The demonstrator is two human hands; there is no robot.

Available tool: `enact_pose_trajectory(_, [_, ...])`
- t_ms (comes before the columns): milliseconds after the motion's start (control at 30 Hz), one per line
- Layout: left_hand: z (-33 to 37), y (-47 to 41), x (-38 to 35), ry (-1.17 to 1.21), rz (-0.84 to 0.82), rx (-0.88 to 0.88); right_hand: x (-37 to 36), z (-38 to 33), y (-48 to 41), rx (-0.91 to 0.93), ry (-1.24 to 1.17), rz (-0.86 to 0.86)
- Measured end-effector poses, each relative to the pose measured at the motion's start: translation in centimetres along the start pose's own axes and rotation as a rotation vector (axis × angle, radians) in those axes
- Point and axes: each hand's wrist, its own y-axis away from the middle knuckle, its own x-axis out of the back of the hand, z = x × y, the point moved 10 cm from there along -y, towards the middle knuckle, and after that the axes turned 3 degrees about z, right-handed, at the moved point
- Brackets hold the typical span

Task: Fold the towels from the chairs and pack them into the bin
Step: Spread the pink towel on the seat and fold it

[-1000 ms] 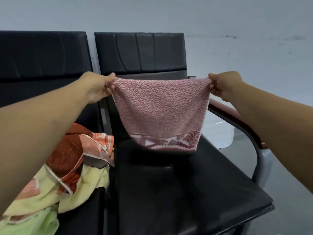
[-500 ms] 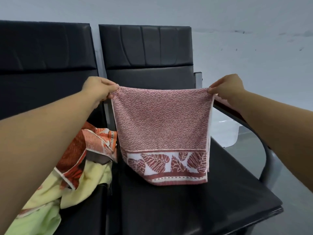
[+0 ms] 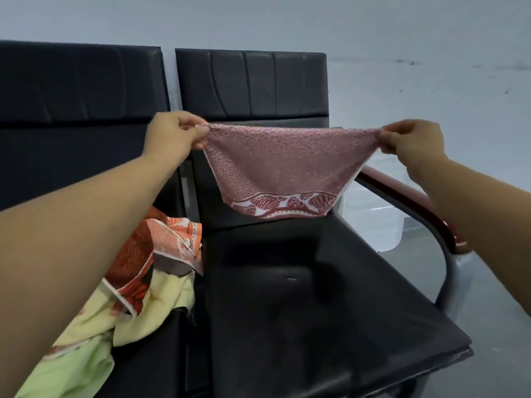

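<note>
Hanging in the air between two hands, the pink towel [image 3: 281,168] is stretched by its top corners in front of the backrest of the right-hand black chair [image 3: 316,305]. It is above the rear edge of that chair's seat and does not touch it. The left hand [image 3: 175,135] pinches the towel's top left corner, its fingers [image 3: 198,130] curled tight on the cloth. The right hand [image 3: 411,140] pinches the top right corner in the same way. The top edge runs taut from hand to hand, and the sides draw inward to a bottom border of red leaves on white.

On the seat of the left-hand black chair [image 3: 71,110], under the left forearm, lies a loose heap of towels [image 3: 135,282]. Orange and red leaf-patterned cloth sits on pale yellow, with light green towards the seat's front edge. Beyond the right chair's red-brown armrest [image 3: 402,193], a clear plastic bin [image 3: 373,222] stands on the grey floor [image 3: 494,282] by the pale wall [image 3: 431,81].
</note>
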Motion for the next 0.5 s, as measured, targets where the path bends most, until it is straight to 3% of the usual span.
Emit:
enact_pose_trajectory(167, [-4.4,7.6,-1.7,-0.329,-0.301,-0.026,0.4,8.9,7.7,-0.192,0.088,-0.206])
enact_pose_trajectory(300, [-10.3,14.3,-3.9,-0.251,-0.697,0.216,-0.3,13.9,12.2,-0.383,-0.091,-0.346])
enact_pose_trajectory(433, [-11.6,19.3,-4.6,-0.02,-0.818,0.507,-0.9,16.3,15.8,-0.576,-0.172,-0.527])
enact_pose_trajectory(500, [-11.9,22.4,-4.9,0.078,-0.967,0.69,-0.9,17.8,17.9,-0.705,-0.109,-0.676])
